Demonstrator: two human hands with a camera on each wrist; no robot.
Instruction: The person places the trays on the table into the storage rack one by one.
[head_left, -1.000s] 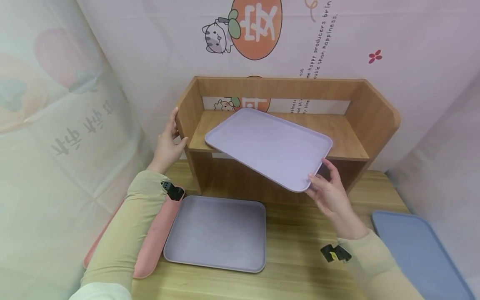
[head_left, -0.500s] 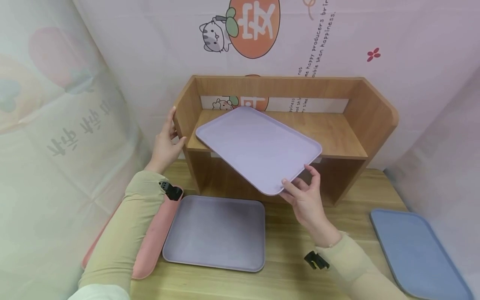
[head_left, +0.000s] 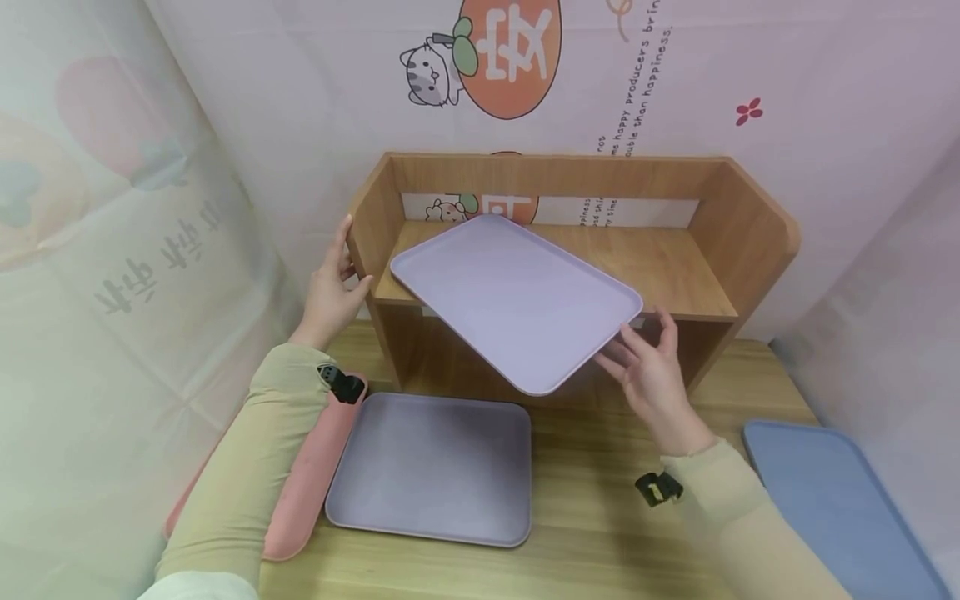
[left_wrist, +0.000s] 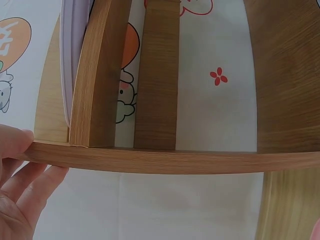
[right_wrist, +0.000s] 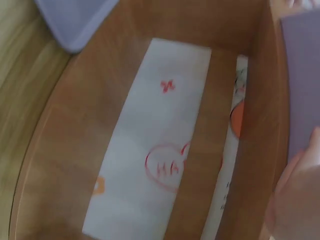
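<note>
The purple tray [head_left: 517, 300] lies askew across the shelf [head_left: 675, 267], its near corner overhanging: up, but apparently not settled. The right hand [head_left: 654, 387], fingers spread, is at the tray's edge; the left hand [head_left: 328, 296] pinches the shelf's side. Untouched on the desk [head_left: 592, 542]: grey-purple tray [head_left: 431, 467], blue tray [head_left: 840, 508], pink container [head_left: 309, 496].

Pale fabric walls [head_left: 315, 92] enclose a wood-grain tabletop [head_left: 585, 533] on three sides.

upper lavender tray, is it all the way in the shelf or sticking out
Sticking out: the upper lavender tray is angled, its near corner jutting past the front edge of the shelf.
</note>
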